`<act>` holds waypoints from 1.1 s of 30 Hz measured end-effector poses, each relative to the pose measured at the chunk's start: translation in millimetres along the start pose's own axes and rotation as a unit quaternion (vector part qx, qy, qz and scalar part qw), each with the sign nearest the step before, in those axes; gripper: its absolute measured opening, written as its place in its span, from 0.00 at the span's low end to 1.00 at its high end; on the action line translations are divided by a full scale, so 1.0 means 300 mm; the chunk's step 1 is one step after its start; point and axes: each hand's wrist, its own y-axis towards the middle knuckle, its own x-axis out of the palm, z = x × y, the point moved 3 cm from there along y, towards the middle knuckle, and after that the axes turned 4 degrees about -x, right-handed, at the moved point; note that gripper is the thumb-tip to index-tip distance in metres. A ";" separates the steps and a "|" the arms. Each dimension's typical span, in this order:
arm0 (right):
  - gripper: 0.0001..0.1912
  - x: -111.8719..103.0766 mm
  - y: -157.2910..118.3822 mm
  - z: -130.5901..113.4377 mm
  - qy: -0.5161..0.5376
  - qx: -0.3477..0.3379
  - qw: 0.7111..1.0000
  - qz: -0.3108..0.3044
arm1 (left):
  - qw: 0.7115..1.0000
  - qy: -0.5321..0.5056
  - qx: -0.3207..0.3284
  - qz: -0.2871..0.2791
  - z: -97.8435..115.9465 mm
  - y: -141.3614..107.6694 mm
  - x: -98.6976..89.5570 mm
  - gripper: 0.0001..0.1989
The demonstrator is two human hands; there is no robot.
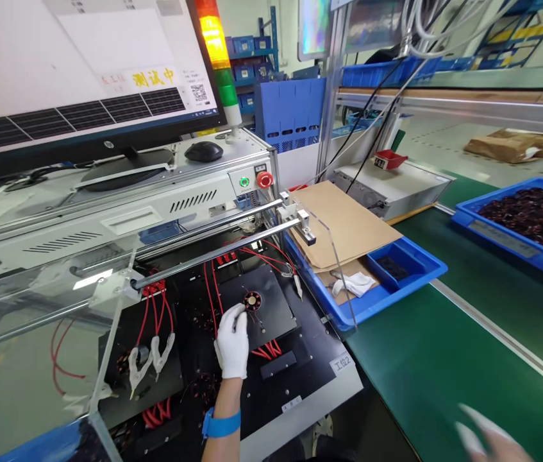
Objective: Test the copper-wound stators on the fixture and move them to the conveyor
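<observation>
My left hand, in a white glove with a blue wristband, reaches over a black fixture plate. Its thumb and fingertips are bent at the left edge of a small round wound coil part with a pale centre; whether they grip it is unclear. Thin wires run down from the coil onto the plate. At the bottom right my right hand is blurred and partly out of view over the green mat. White tips show on its fingers, which are spread, with nothing seen between them.
White clips on red wires sit at the left station. Beyond the plate are metal rails and a clear cover. To the right stand a blue tray with cardboard and a cloth, and a blue bin full of coils. A monitor stands behind.
</observation>
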 end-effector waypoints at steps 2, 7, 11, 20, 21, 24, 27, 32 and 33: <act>0.16 0.072 0.048 -0.200 0.009 -0.093 0.995 -0.036 | 0.999 0.018 0.043 0.017 -0.024 -0.002 -0.004 0.15; 0.28 0.405 0.414 -0.821 0.017 -0.273 0.961 -0.034 | 0.974 0.122 0.188 -0.027 -0.025 0.024 0.063 0.13; 0.48 0.579 0.728 -0.990 -0.059 -0.250 0.966 -0.011 | 0.962 0.159 0.223 0.012 -0.039 0.029 0.083 0.10; 0.23 0.484 0.695 -1.026 -0.054 -0.306 0.949 -0.062 | 0.962 0.146 0.204 0.104 -0.012 -0.021 0.084 0.07; 0.24 0.467 0.657 -1.034 -0.074 -0.313 0.944 -0.075 | 0.965 0.137 0.193 0.109 -0.007 -0.023 0.087 0.07; 0.29 0.451 0.541 -1.019 -0.151 -0.302 0.935 -0.112 | 0.970 0.126 0.171 0.120 0.015 -0.028 0.098 0.07; 0.33 0.468 0.438 -0.961 -0.206 -0.286 0.930 -0.107 | 0.970 0.141 0.167 0.108 0.055 -0.025 0.108 0.06; 0.28 0.448 0.388 -0.903 -0.316 -0.266 0.902 -0.128 | 0.968 0.159 0.196 0.016 0.095 -0.005 0.091 0.06; 0.27 0.429 0.403 -0.908 -0.325 -0.264 0.898 -0.132 | 0.966 0.158 0.202 0.008 0.089 -0.004 0.080 0.08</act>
